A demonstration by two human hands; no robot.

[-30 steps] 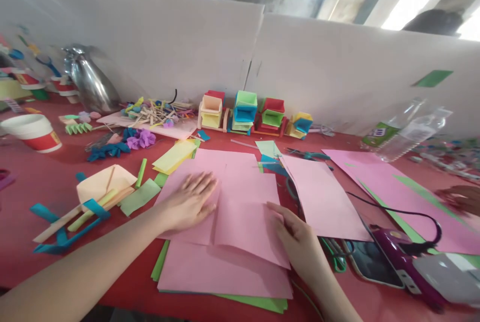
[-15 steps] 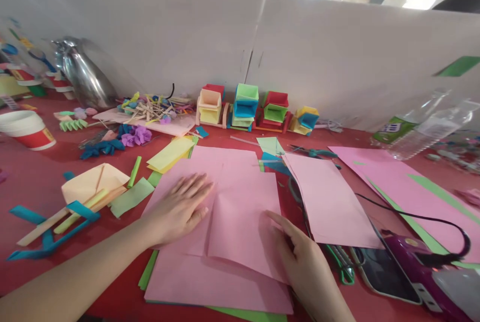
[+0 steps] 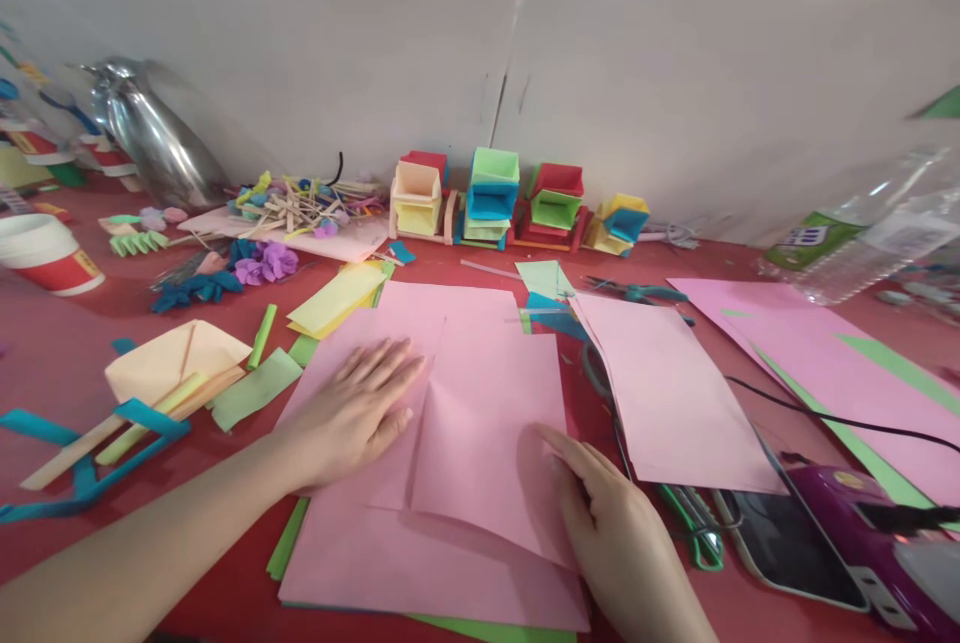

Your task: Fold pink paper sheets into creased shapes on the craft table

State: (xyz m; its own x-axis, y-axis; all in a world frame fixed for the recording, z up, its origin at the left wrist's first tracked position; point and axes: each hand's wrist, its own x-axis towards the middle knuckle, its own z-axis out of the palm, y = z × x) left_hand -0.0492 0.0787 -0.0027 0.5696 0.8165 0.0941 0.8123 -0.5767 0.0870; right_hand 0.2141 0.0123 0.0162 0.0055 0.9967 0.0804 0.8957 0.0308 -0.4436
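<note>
My left hand (image 3: 351, 410) lies flat, fingers stretched out, on the left half of a pink paper sheet (image 3: 487, 403) that is folded over along a vertical crease. My right hand (image 3: 611, 523) rests at the sheet's lower right edge, index finger pointing along the paper, the other fingers curled under; whether it pinches the edge I cannot tell. More pink sheets (image 3: 420, 573) and green paper (image 3: 289, 538) lie stacked beneath on the red table (image 3: 67, 343).
Another pink sheet (image 3: 667, 393) lies to the right, then a phone (image 3: 795, 543), purple glue gun (image 3: 877, 543), green scissors (image 3: 694, 528) and a plastic bottle (image 3: 855, 233). Folded paper boxes (image 3: 491, 203) line the white partition. Left: paper scraps, a cream envelope (image 3: 176, 358), metal kettle (image 3: 150, 138).
The view tilted downward and drifted a little. My right hand slid slightly down along the sheet's edge; my left hand stayed flat on the paper.
</note>
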